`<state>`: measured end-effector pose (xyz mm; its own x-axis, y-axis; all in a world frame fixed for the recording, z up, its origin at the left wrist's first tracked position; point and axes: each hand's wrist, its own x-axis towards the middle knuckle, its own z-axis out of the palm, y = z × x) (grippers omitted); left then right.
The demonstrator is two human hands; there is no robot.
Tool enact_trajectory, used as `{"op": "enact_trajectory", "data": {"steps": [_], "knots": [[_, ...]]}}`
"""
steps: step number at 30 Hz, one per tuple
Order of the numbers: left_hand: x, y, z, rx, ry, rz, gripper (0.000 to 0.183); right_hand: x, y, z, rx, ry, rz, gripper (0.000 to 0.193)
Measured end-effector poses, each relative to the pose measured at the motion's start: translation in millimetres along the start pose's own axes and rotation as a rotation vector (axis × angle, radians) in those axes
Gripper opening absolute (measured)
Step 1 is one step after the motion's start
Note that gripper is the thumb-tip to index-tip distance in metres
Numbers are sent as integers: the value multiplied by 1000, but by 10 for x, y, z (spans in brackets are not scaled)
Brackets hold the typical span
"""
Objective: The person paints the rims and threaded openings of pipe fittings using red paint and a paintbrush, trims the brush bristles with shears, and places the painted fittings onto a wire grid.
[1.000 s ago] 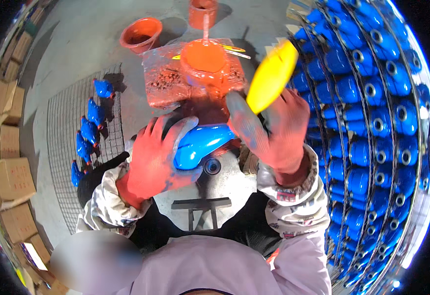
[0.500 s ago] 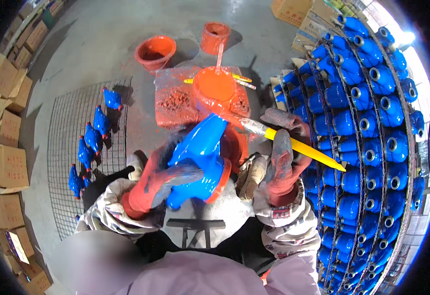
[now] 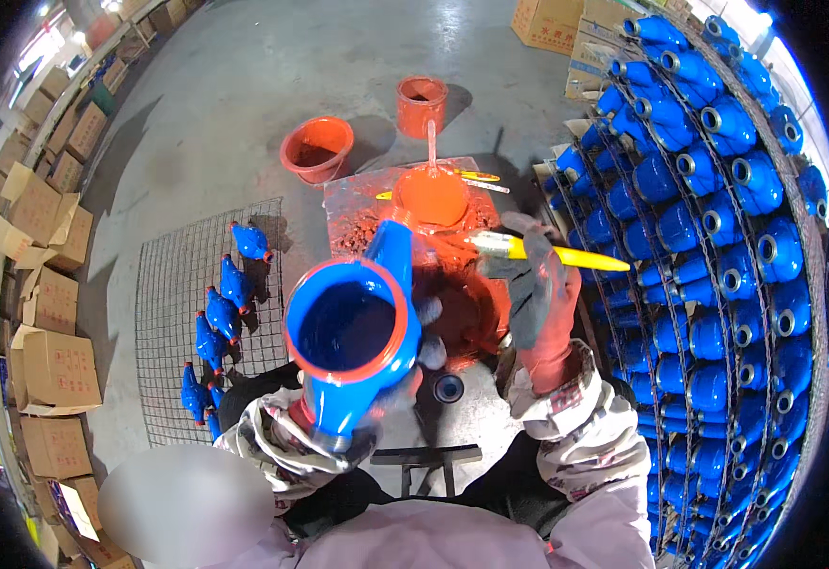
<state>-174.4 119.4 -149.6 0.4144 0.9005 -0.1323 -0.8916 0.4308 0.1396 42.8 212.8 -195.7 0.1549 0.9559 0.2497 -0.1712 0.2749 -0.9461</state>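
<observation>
My left hand point(image 3: 430, 332), in a stained glove, is closed around a blue metal housing point(image 3: 414, 322) from below and its right side. Most of that hand is hidden behind the part. The housing's wide round mouth, with an orange-red rim, faces up toward me; one narrow end points away, the other toward me. My gloved right hand point(image 3: 539, 303) grips a paintbrush point(image 3: 585, 258) by its yellow handle, bristles pointing left, apart from the housing. Beyond both hands is a pot of orange paint point(image 3: 430, 197) on a paint-smeared board point(image 3: 353, 204).
Several blue housings with red ends point(image 3: 236, 284) lie on a wire mesh point(image 3: 163, 313) at left. A tall rack of blue housings point(image 3: 708, 228) stands close at right. Two orange buckets point(image 3: 318, 150) stand beyond the board. Cardboard boxes point(image 3: 59, 370) line the far left.
The housing has turned in my left hand, its rimmed mouth swinging from facing right to facing up. The brush in my right hand has become more level. My view has shifted.
</observation>
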Motion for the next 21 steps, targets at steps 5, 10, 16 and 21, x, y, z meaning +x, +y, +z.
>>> {"op": "enact_trajectory", "data": {"steps": [5,10,16,21], "knots": [[168,146,280,237,114,259,64,129,-313,38,299,-26,83,61],[130,296,410,486,136,380,70,138,-465,-136,408,-41,160,43],[122,141,-84,515,19,156,66,144,-582,-62,258,-65,220,36],[184,40,-150,1132,120,195,74,225,-420,-179,-279,-56,133,26]]}}
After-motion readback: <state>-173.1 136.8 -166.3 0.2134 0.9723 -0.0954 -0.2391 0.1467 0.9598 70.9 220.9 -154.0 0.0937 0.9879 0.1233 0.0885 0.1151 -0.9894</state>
